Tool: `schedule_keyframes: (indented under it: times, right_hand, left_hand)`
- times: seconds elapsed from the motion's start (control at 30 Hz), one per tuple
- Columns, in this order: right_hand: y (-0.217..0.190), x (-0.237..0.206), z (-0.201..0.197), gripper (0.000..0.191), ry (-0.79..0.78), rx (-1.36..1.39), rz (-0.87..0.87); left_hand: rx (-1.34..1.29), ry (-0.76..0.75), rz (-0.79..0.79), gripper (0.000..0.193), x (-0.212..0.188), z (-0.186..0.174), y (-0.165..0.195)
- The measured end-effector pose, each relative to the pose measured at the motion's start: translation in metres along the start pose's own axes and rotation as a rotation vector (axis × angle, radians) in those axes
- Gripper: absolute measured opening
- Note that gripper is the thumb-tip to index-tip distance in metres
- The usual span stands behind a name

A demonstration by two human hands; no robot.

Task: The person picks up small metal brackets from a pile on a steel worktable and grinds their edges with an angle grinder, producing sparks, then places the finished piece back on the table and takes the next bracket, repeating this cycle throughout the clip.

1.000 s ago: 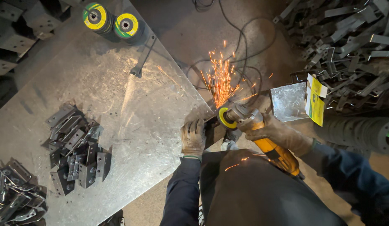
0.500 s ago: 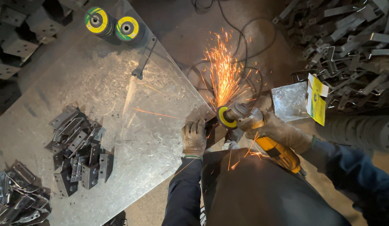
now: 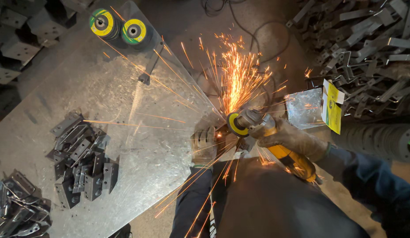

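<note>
While sparks [image 3: 236, 75] fly, right hand [image 3: 293, 139] grips grinder [image 3: 275, 141]; left hand [image 3: 204, 145] seemingly pinches workpiece, hidden

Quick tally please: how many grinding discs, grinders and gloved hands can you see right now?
Spare grinding discs on the sheet-metal table: 2, a left disc and a right disc
Disc mounted on grinder: 1
Angle grinder: 1
Gloved hands: 2, left hand and right hand
Total: 6

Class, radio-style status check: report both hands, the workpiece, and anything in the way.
Right hand gripping yellow angle grinder, disc throwing sparks. Left hand pressing small workpiece at sheet-metal table edge, piece mostly hidden. Bracket pile lies apart.
</note>
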State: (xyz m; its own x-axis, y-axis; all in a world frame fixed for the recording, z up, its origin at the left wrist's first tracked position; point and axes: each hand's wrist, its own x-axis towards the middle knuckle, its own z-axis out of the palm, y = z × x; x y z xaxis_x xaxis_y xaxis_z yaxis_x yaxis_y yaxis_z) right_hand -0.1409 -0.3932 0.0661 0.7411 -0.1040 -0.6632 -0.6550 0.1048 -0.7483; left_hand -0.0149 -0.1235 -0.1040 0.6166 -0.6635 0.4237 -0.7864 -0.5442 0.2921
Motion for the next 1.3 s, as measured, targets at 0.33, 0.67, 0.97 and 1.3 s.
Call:
schedule_keyframes:
  times: [0.33, 0.67, 0.97, 1.3]
  right_hand:
    - [-0.014, -0.008, 0.006, 0.049, -0.113, 0.172, -0.1]
    - [0.004, -0.017, -0.007, 0.039, 0.025, 0.012, 0.056]
    - [-0.001, -0.029, -0.007, 0.042, 0.009, 0.062, -0.092]
    - [0.011, -0.009, -0.006, 0.032, 0.026, 0.08, -0.036]
  left_hand:
    - [0.002, -0.105, 0.002, 0.047, 0.001, -0.006, -0.002]
    - [0.004, -0.056, -0.07, 0.04, 0.01, -0.01, 0.011]
    - [0.009, -0.116, -0.167, 0.041, 0.015, -0.009, 0.014]
    - [-0.012, -0.177, -0.146, 0.046, 0.044, -0.032, 0.003]
